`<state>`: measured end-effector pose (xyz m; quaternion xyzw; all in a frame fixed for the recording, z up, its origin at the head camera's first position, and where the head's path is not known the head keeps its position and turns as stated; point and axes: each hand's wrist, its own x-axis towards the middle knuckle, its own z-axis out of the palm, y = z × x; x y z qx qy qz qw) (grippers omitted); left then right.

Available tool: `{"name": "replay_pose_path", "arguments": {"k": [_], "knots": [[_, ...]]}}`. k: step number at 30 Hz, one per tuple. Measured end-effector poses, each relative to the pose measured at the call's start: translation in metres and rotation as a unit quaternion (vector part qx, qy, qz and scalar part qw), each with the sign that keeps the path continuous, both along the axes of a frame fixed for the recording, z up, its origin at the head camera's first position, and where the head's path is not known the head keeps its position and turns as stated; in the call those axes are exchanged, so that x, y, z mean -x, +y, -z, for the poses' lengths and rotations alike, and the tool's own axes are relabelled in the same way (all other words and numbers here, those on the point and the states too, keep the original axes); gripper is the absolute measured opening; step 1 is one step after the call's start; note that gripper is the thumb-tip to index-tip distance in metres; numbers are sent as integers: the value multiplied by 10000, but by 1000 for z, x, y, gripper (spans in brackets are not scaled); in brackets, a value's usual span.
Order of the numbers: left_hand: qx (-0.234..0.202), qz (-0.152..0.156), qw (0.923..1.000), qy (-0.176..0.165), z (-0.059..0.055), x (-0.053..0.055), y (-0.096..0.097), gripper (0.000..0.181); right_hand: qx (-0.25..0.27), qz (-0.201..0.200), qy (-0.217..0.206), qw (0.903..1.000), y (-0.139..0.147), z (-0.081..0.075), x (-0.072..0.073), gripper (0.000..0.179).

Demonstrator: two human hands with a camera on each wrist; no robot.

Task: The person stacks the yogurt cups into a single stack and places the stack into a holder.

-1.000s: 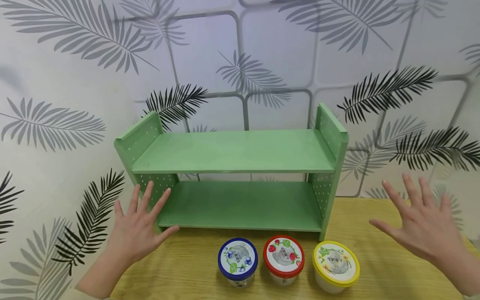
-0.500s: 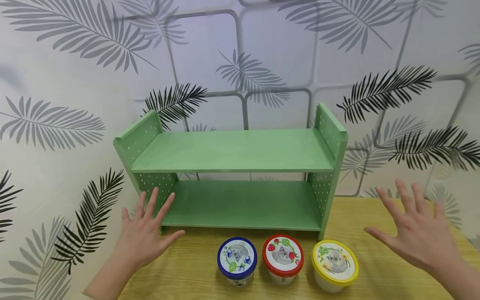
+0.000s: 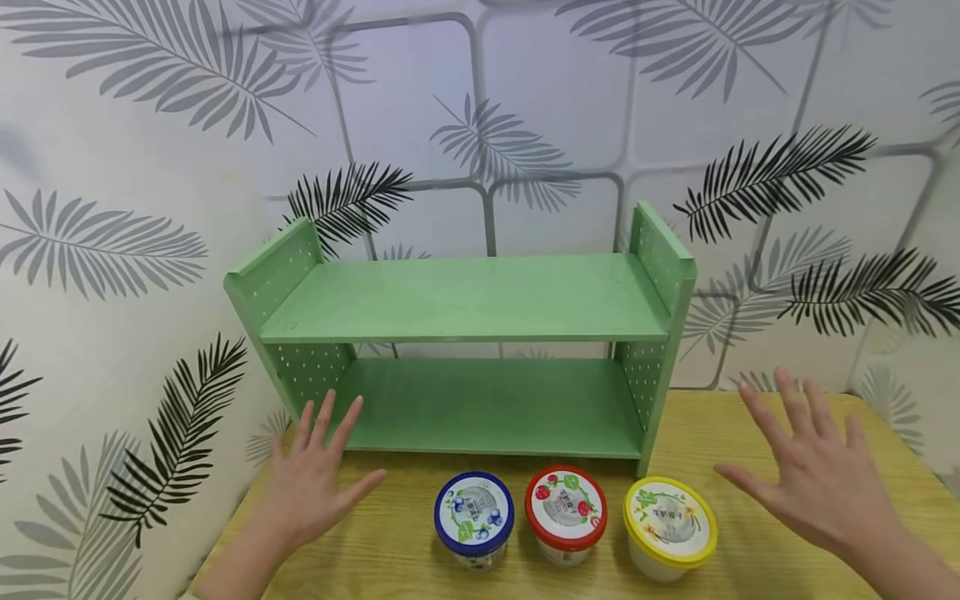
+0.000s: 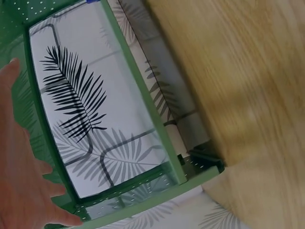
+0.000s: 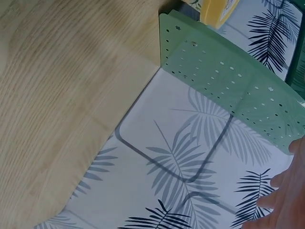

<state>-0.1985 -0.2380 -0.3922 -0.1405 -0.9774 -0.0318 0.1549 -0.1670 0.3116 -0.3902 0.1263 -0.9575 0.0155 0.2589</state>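
Three round tubs with printed lids stand in a row on the wooden table: a blue-lidded tub (image 3: 474, 514) with blueberries, a red-lidded tub (image 3: 566, 509) with strawberries, and a yellow-lidded tub (image 3: 670, 523) with flowers. Behind them is a green two-tier shelf (image 3: 480, 300). My left hand (image 3: 311, 479), fingers spread, hovers by the shelf's lower left side and holds nothing. To the right of the yellow-lidded tub, my right hand (image 3: 817, 475) is raised with its fingers spread, also holding nothing. Part of the yellow-lidded tub (image 5: 217, 10) shows at the top of the right wrist view.
The shelf's perforated side panel (image 5: 224, 76) rises at its right end. A wall (image 3: 555, 100) with a leaf print stands behind and to the left. The wooden table (image 3: 750, 550) reaches past the right hand.
Both hands have moved inward and slightly down, the left one to the right and the right one to the left. The tubs and shelf stay in place.
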Motion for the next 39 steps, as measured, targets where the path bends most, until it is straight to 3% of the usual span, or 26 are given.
{"name": "replay_pose_path", "arguments": {"k": [11, 16, 20, 23, 28, 34, 39], "knots": [[-948, 405, 9945, -170, 27, 0, 14, 93, 320, -178, -26, 9993, -13, 17, -3, 101], [-1599, 639, 9847, -254, 42, 0, 21, 94, 559, -227, -151, 9981, -20, 26, -5, 98], [-2337, 966, 9665, -433, 54, -3, 27, 92, 843, -359, -152, 9957, -27, 34, -8, 97], [-2864, 1087, 9487, -785, 62, -7, 31, 90, 999, -524, -89, 9936, -31, 41, -9, 97], [-3555, 1140, 9177, -1360, 71, -11, 39, 86, 1212, -774, -75, 9896, -36, 50, -13, 95], [-4222, 1279, 8798, -1772, 79, -18, 48, 87, 1359, -985, -134, 9857, -44, 64, -16, 96], [-4674, 1154, 8484, -2200, 87, -21, 56, 96, 1425, -1077, -259, 9836, -51, 72, -19, 101]]}}
